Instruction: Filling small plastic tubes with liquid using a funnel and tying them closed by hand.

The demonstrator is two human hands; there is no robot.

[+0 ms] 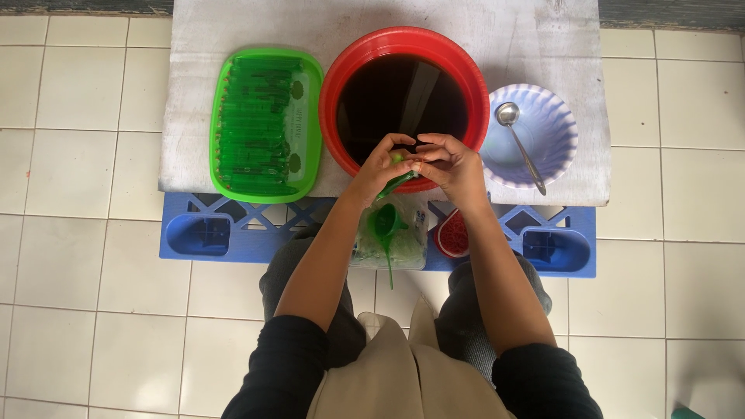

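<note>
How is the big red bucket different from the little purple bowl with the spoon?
The red bucket is much bigger than the purple bowl. The bucket is full of dark liquid, while the bowl holds only a metal spoon. The bucket has a smooth round rim; the bowl's rim is wavy, like a flower. Both sit side by side on the same white board, and both are round.

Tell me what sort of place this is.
Probably a small home food-making spot on a tiled floor. A low board carries a red tub of dark liquid and a green tray of filled green tubes. Both hands, left hand and right hand, pinch another green tube.
</note>
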